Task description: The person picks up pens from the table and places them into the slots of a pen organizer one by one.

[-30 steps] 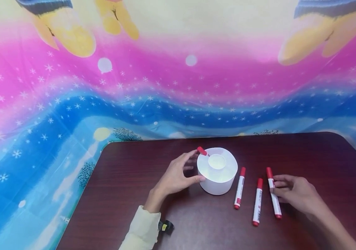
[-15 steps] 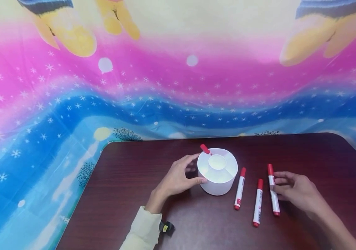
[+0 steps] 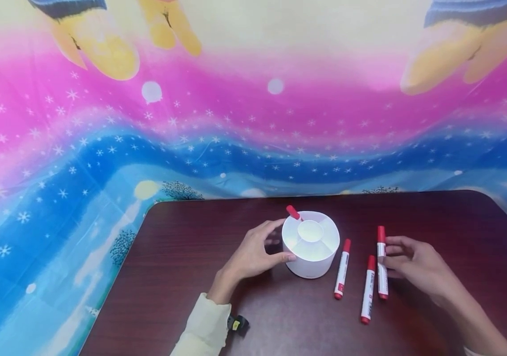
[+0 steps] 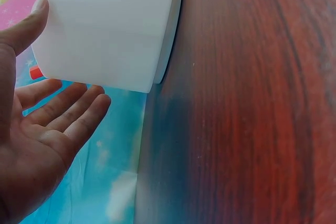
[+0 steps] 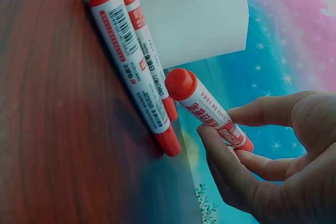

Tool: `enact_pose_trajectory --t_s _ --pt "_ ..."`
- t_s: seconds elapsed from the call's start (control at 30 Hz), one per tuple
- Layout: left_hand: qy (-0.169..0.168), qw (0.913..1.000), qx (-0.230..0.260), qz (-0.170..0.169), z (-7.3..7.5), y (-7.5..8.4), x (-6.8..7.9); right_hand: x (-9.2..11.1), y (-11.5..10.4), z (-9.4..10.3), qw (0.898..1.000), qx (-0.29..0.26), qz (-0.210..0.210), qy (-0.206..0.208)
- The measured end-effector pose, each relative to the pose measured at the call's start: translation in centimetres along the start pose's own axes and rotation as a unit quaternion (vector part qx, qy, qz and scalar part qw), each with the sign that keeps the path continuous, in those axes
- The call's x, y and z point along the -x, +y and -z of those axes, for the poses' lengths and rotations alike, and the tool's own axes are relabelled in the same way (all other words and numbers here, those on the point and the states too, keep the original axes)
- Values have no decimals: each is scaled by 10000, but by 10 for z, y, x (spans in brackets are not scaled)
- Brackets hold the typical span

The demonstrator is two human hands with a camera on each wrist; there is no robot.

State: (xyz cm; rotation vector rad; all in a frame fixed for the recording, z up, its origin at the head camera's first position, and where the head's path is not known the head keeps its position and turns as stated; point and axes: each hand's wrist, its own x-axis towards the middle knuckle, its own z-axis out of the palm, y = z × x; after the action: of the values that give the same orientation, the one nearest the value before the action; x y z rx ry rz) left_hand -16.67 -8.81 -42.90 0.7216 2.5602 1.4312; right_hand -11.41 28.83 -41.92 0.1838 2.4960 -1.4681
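My left hand (image 3: 253, 249) rests against the left side of a round white divided pen holder (image 3: 308, 264). Its thumb touches the front, and its fingers lie loosely straight along the far side, as the left wrist view shows. One red-capped marker (image 3: 293, 212) leans in the holder's back-left compartment. My right hand (image 3: 420, 267) pinches another red-and-white marker (image 5: 212, 114) between thumb and fingertips. That marker looks raised off the table, with its red cap pointing away from me. Two similar markers lie on the table: one beside the holder (image 3: 342, 269), one nearer the right hand (image 3: 368, 291).
The dark red-brown wooden table (image 3: 168, 257) has rounded back corners. Behind it hangs a colourful cloth (image 3: 235, 118) with snowflakes. A black strap with a yellow mark (image 3: 237, 325) sits at the left wrist, by a pale sleeve (image 3: 204, 324).
The marker in my right hand has moved slightly left and away from me, closer to the middle marker, and stands straighter. The leaning marker shifted slightly early on; my left hand barely moved.
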Motion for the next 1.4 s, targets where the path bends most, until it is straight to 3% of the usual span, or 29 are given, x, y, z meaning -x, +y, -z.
enact_pose_trajectory --t_s 0.37,0.83,1.1,1.4 --pt "24 10000 -9 -34 0 -2 0 -3 -12 -11 9977 -512 443 -25" --pt "29 10000 -67 0 0 -1 0 -5 -27 -14 9980 -418 482 -6" --pt "11 10000 -9 -9 0 0 0 -5 -31 -16 9948 -651 779 6" --pt "20 10000 -84 2 0 2 1 -6 -37 -18 9928 -501 1019 373"
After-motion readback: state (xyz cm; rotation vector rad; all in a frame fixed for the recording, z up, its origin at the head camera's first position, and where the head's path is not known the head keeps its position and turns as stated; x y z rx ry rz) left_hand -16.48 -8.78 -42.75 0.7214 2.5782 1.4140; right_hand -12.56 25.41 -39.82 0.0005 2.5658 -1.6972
